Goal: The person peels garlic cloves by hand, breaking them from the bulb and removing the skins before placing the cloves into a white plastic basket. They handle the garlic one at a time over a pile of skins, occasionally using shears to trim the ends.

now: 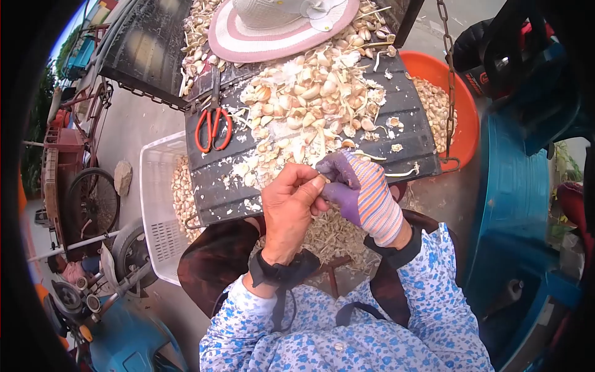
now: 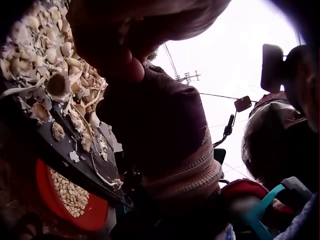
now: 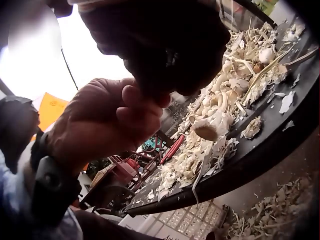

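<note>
In the head view the bare left hand and the right hand, in a striped glove with purple palm, meet at the front edge of a dark ridged board. Between their fingertips they pinch a small pale piece, probably a garlic clove, mostly covered by the fingers. Behind them a pile of garlic cloves and papery skins covers the board's middle. Both wrist views show the fingers dark and close together, the piece itself hard to make out.
Red-handled scissors lie on the board's left. A striped sun hat rests at the back. Left below stands a white basket; an orange basin with cloves is at the right, beside a hanging chain. Skins litter the ground.
</note>
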Demonstrator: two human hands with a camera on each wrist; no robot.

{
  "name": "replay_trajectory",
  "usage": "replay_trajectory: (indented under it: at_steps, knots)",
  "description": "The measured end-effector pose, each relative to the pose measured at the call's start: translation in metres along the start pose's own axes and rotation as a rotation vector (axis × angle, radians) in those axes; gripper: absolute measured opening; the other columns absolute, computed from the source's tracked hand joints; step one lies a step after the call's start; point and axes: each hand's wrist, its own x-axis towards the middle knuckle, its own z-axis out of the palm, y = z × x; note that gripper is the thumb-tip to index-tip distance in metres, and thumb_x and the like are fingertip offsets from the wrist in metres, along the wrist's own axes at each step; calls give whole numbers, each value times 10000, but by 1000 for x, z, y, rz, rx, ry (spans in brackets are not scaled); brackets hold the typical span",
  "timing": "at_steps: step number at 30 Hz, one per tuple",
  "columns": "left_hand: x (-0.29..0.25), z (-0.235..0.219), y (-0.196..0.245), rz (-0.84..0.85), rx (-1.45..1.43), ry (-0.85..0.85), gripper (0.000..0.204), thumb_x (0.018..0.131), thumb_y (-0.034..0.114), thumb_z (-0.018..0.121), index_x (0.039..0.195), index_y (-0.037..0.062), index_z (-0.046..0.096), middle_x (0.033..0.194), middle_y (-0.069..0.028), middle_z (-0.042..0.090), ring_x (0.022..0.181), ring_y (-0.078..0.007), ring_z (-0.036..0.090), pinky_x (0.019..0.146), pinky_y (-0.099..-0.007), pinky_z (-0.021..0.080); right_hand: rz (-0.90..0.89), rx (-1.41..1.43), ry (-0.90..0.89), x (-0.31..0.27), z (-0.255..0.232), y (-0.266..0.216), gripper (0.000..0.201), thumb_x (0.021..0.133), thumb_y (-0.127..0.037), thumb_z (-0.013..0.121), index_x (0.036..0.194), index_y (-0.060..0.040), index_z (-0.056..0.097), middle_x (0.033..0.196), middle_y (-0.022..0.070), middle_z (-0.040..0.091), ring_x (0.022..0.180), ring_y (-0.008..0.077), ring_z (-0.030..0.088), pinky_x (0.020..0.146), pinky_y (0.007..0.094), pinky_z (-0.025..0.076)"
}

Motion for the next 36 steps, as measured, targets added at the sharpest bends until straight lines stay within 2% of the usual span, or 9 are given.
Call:
replay_trajectory:
  at_steps: [2,5,13,17,20,24,29,32,36]
  knots:
    - [1,-5,2,-34,-34,12,51,876,31,589,920,6,597,773,-39,621,567,-86,569,499,-197,422,106,75,-19,0,2,-7,191,741,-126,643,865,-8,560,745,175,581,665,336,587,577,387,445]
    - [3,-18,-3,-107,-262,-75,83,903,76,568,955,12,577,800,-60,627,558,-102,565,495,-213,445,156,128,-103,3,-2,-13,223,760,-176,665,870,-9,567,754,169,593,653,334,589,569,378,448]
    - [-14,-30,-29,-401,-535,-46,199,947,172,527,1031,-5,559,850,-103,631,576,-162,574,425,-250,417,-139,-149,-252,-16,18,-5,226,785,-226,666,880,-34,596,777,185,594,742,366,605,620,432,478]
    - [2,-46,-39,-354,-509,-108,137,927,123,537,971,-4,563,846,-155,627,556,-175,536,428,-227,373,-184,-285,29,-6,10,22,231,793,-134,670,992,-35,609,797,154,597,736,318,612,621,380,478]
    - [18,-40,-19,-354,-380,-30,160,949,110,503,1019,-22,560,843,-152,626,580,-166,549,436,-218,381,-80,-667,-43,4,9,28,241,788,-84,660,1019,-36,612,825,160,609,764,345,612,652,390,487]
    - [24,-50,-12,-274,-361,27,197,962,141,488,1037,-27,557,844,-152,627,600,-162,563,442,-225,392,-133,-590,255,18,2,30,181,784,-88,665,956,-43,633,824,164,604,763,363,599,664,439,481]
    - [21,-72,-17,-273,-481,53,180,947,165,521,950,-11,560,823,-140,624,602,-163,563,467,-240,399,-342,-810,16,34,17,12,207,747,-115,658,951,-80,657,864,143,606,806,335,591,717,423,465]
    - [21,-81,-19,-275,-479,70,145,928,139,543,938,-5,558,820,-133,625,604,-161,566,479,-243,402,-231,-1071,-136,44,36,15,271,706,-156,629,967,-83,634,912,128,613,887,292,593,759,401,462]
    - [24,-82,-14,-249,-460,69,136,940,112,507,955,-17,546,836,-162,631,598,-158,565,462,-235,408,-75,-910,-74,53,34,21,236,695,-132,632,927,-88,627,915,136,616,888,317,600,743,412,473]
